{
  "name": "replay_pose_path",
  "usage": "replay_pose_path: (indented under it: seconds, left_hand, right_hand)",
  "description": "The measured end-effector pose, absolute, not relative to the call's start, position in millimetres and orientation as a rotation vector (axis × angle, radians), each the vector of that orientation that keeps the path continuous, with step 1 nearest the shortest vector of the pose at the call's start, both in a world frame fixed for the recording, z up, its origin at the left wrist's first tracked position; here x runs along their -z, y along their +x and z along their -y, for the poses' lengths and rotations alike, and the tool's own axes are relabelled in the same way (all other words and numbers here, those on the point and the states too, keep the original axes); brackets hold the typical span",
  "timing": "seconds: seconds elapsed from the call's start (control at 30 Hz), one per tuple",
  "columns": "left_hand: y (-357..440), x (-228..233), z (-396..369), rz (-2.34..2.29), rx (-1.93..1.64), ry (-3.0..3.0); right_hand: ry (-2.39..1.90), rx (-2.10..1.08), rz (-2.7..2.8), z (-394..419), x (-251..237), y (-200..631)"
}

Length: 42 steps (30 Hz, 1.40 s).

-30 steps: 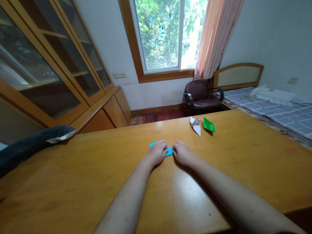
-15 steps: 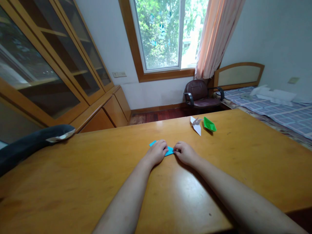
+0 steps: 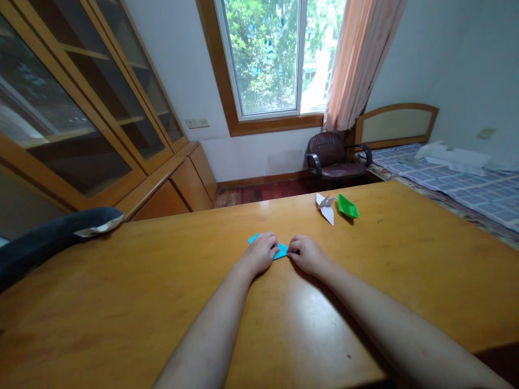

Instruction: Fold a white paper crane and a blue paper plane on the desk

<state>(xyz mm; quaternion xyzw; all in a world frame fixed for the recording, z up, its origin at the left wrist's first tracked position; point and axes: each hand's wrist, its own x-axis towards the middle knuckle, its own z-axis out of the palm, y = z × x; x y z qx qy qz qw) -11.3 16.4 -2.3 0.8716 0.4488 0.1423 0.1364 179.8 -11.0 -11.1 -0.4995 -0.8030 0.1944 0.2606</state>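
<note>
A folded piece of blue paper [image 3: 281, 251] lies on the wooden table [image 3: 162, 292], partly covered by my hands. My left hand [image 3: 263, 252] rests over its middle with curled fingers, pressing it down. The paper's far left corner sticks out beyond that hand. At the right tip of the paper, my right hand [image 3: 307, 254] pinches the edge between thumb and fingers. Farther back on the table sit a white paper crane [image 3: 325, 208] and, just right of it, a green paper boat [image 3: 348, 206].
A dark grey and white object, perhaps a plush toy [image 3: 60, 237], lies over the table's left edge. Beyond the table stand a glass-fronted cabinet [image 3: 141, 156], a brown armchair [image 3: 332, 156] and a bed [image 3: 446, 178] with a checked cover.
My right hand's fingertips have shifted very slightly left along the paper's tip. My left hand and the blue paper have stayed in place.
</note>
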Motion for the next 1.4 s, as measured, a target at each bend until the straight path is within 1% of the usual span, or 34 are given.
replay_pose_path:
  seconds: [0.23, 0.47, 0.63, 0.9, 1.4]
  left_hand:
    - [-13.0, 6.0, -17.6, -1.275, -0.440, 2.571]
    - [-12.2, 8.9, -17.6, -1.296, -0.442, 2.596]
    - [-10.9, 7.9, -17.2, -1.301, -0.437, 2.621]
    - [-9.6, 10.1, -18.5, -1.295, -0.427, 2.610]
    - [-9.5, 10.5, -18.5, -1.286, -0.457, 2.597]
  right_hand:
    - [-1.357, -0.509, 2.200, 13.4, 9.6, 179.6]
    - [-1.343, -0.130, 2.373, 33.9, -7.5, 171.1]
    - [-1.396, 0.005, 2.489, 43.2, -8.7, 160.5]
    - [-1.588, -0.087, 2.667, 53.1, -7.5, 147.8]
    - [-1.767, -0.158, 2.642, 56.2, -16.4, 144.3]
